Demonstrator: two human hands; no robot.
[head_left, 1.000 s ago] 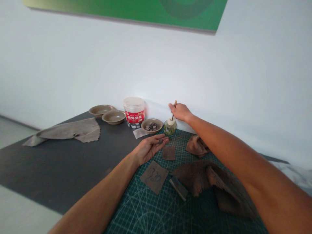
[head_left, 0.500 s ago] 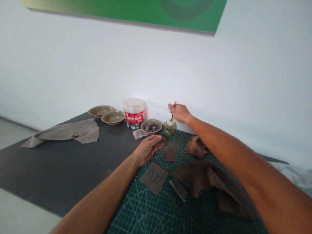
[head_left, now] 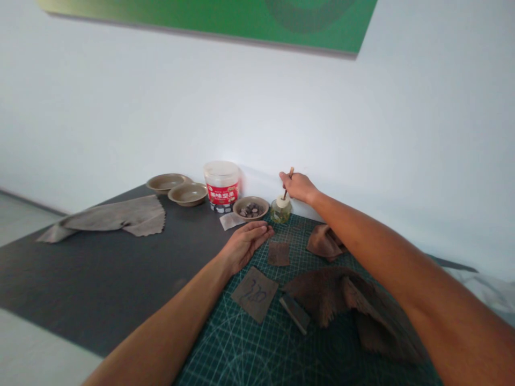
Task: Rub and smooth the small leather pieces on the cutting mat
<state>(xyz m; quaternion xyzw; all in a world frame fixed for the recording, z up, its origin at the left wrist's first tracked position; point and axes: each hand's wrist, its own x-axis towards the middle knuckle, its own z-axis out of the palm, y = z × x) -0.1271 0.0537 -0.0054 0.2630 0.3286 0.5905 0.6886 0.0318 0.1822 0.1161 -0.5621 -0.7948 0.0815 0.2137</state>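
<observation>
My right hand (head_left: 298,186) grips a thin wooden stick (head_left: 291,172), whose lower end goes into the white neck of a small glass jar (head_left: 280,212) with yellowish-green liquid. Over the cutting mat (head_left: 233,343), my left hand (head_left: 247,243) is closed in a pinch; whatever its fingertips hold is too small to make out. Just right of it lies a small brown square of sandpaper (head_left: 278,253). Nearer to me is a larger piece (head_left: 255,294) marked "320". A bowl (head_left: 262,216) of small dark stones stands behind my left hand.
Dark brown cloth (head_left: 317,289) lies under my right forearm, beside a narrow grey block (head_left: 295,313). A smaller brown cloth (head_left: 323,242) is behind it. Leftward stand a plastic tub (head_left: 222,187) and two shallow bowls (head_left: 188,194); a grey cloth (head_left: 137,212) lies further left. The wall (head_left: 257,107) rises behind.
The fingers of my left hand have turned slightly, and the dark bit at their tips shows less. My right hand stays on the stick in the jar.
</observation>
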